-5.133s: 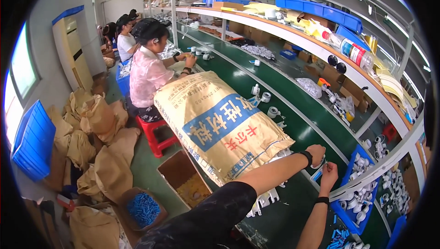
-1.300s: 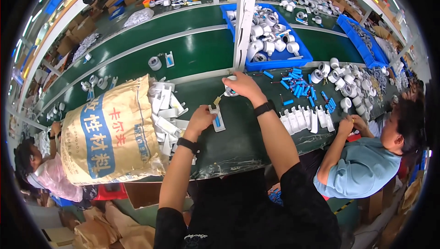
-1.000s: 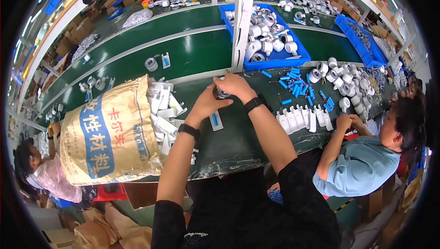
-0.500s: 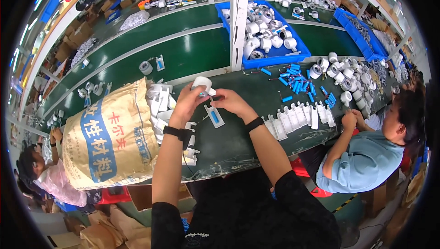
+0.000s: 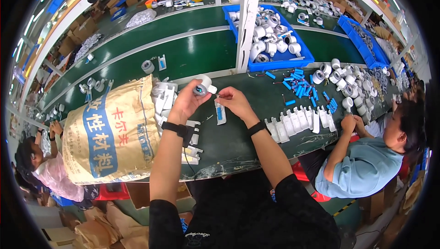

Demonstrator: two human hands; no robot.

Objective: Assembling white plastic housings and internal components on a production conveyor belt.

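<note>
My left hand (image 5: 187,103) is closed around a round white housing (image 5: 207,82), its dark round end facing me and its short neck pointing to the right. Beside it, the thumb and fingers of my right hand (image 5: 234,102) pinch together by the neck, at the top of a narrow white handle shell (image 5: 222,119). What sits between those fingertips is too small to make out; thin wires seem to run there. A blue cylindrical battery (image 5: 219,111) lies inside the shell. Whether the shell rests on the green table (image 5: 224,150) or hangs from my fingers, I cannot tell.
A large paper sack (image 5: 110,130) and white shells (image 5: 165,98) stand left. On the right are a row of shells (image 5: 293,123), loose blue batteries (image 5: 300,84) and piled white housings (image 5: 350,82). A post (image 5: 247,24) rises before a blue bin (image 5: 284,61). Co-workers sit at both sides.
My left hand has turned the housing so its dark end shows. The shell has swung more upright beneath my right fingers. The whole view has shifted slightly.
</note>
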